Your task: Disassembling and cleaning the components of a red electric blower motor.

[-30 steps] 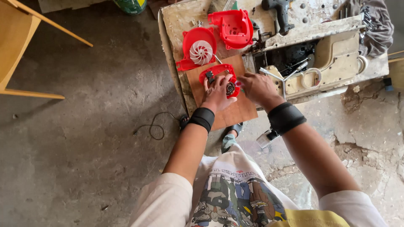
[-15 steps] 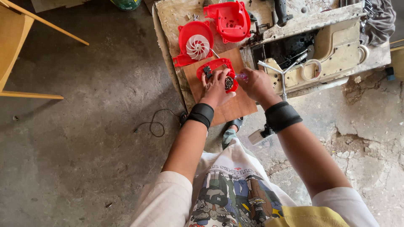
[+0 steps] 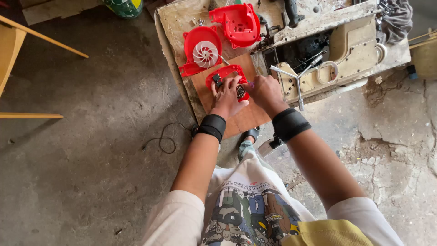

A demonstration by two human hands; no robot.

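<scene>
Both my hands meet on the red housing at the middle of the desk.

From the left: my left hand [image 3: 226, 97] lies over the red housing [image 3: 223, 75], fingers [image 3: 217, 87] curled down on its near edge and pinning it to the brown board [image 3: 248, 119]. The housing lies straight ahead of my fingers, its long axis running left to right across the board. The dark motor [image 3: 240, 91] sits at its right end, just between my two hands. My right hand [image 3: 264, 89] comes in from the right, clenched beside the motor; I cannot tell whether it pinches something small. It is the hand nearer the motor. Farther off, the fan half [image 3: 203, 52] and a second shell [image 3: 238, 23] lie well apart from my fingers.
</scene>
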